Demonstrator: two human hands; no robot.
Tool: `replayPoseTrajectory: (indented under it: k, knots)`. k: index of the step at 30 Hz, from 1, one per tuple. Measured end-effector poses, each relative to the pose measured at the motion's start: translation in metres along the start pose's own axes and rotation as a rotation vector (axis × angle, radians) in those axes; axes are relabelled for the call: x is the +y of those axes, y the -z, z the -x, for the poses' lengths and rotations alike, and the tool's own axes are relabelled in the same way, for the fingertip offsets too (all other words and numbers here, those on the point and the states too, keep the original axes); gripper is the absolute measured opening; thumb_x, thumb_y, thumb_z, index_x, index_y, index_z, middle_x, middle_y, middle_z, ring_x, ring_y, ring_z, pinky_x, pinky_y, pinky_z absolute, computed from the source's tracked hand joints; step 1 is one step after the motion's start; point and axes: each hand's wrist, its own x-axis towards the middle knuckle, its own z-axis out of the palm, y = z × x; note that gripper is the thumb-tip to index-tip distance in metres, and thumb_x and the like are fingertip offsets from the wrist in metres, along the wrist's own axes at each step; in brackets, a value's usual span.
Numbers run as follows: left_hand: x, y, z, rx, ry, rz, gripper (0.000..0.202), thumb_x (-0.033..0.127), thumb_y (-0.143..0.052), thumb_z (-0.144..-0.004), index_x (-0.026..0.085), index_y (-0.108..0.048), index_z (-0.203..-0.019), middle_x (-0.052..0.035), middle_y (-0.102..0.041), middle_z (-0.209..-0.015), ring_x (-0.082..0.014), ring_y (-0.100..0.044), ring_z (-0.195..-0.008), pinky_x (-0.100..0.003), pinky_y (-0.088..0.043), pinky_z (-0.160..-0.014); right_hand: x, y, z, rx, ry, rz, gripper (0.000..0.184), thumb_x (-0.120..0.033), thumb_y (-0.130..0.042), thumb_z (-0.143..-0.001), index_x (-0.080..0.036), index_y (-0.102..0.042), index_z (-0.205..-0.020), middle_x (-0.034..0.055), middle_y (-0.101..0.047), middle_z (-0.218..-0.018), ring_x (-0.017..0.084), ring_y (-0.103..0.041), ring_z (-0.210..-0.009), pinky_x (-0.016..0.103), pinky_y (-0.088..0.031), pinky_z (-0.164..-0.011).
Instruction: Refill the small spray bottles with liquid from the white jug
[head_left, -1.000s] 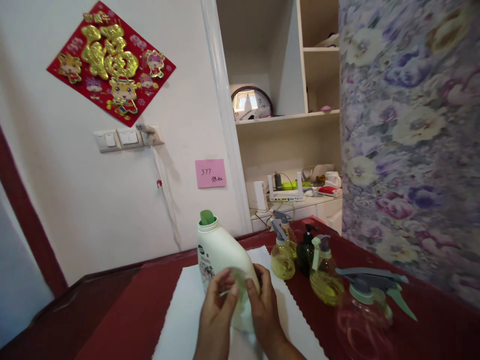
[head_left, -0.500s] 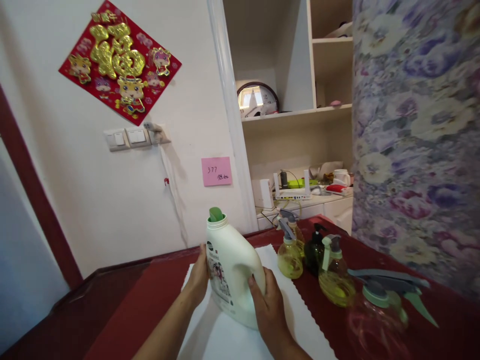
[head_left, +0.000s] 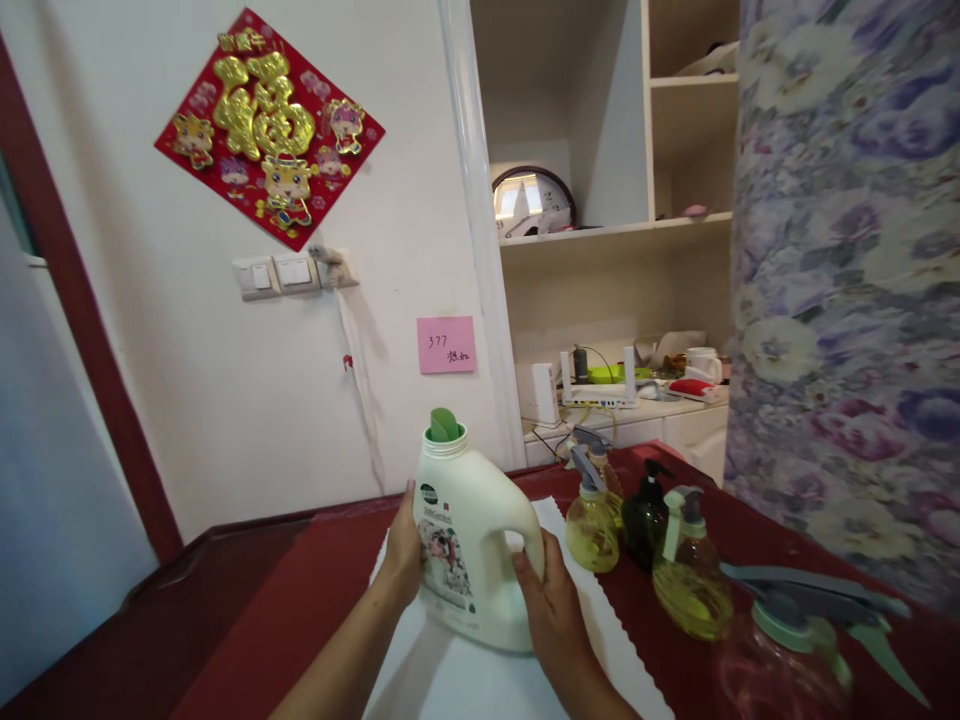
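Between my two hands is a pale green detergent jug (head_left: 484,500) with a green pouring spout (head_left: 444,425) and no cap on its neck. It stands nearly upright over a white sheet (head_left: 442,685); whether its base touches the sheet I cannot tell. My right hand (head_left: 559,615) is closed round the jug's handle, thumb on the near side. Against the label side, my left hand (head_left: 405,550) steadies the jug, its fingers partly hidden behind it.
On the dark red table (head_left: 285,590), to the right, stand several spray bottles, including a yellow one (head_left: 592,530), another yellow one (head_left: 690,590) and a pink one (head_left: 784,665). A dark pump bottle (head_left: 645,515) is among them. Behind are shelves with a white router (head_left: 600,390).
The jug has turned slightly, so its label and the handle opening show more. Both hands still hold it. The whole view has shifted, with the surroundings now further right.
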Motion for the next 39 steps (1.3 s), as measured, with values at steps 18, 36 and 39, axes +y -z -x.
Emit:
replayPoseTrajectory:
  k: [18,36,39]
  knots:
    - [-0.01,0.041,0.028,0.1,-0.131,-0.157,0.034,0.05,-0.07,-0.074,0.018,-0.074,-0.085,-0.0049,-0.08,-0.083,-0.0308,-0.072,-0.092,-0.04,-0.052,-0.088,0.0,-0.013,0.015,-0.048,-0.079,-0.005,0.053,-0.065,-0.052,-0.09,-0.023,-0.061,-0.121,0.0059,-0.072,-0.116,0.025,-0.066,-0.107,0.032,-0.049,-0.092]
    - [-0.007,0.067,0.034,-0.053,-0.154,-0.345,0.043,0.051,-0.063,-0.078,0.018,-0.074,-0.105,-0.0103,-0.077,-0.115,-0.0338,-0.068,-0.11,-0.044,-0.054,-0.089,0.01,-0.006,0.014,-0.105,-0.038,0.113,0.052,-0.062,-0.046,-0.094,-0.024,-0.056,-0.129,0.009,-0.065,-0.129,0.027,-0.059,-0.122,0.039,-0.046,-0.104]
    - [-0.003,0.083,0.035,-0.019,-0.18,-0.366,0.05,0.058,-0.065,-0.078,0.019,-0.073,-0.107,-0.0123,-0.073,-0.126,-0.0328,-0.066,-0.118,-0.044,-0.052,-0.098,0.016,-0.003,0.01,-0.021,0.023,0.108,0.06,-0.065,-0.044,-0.092,-0.021,-0.051,-0.133,0.014,-0.057,-0.138,0.03,-0.05,-0.132,0.047,-0.037,-0.112]
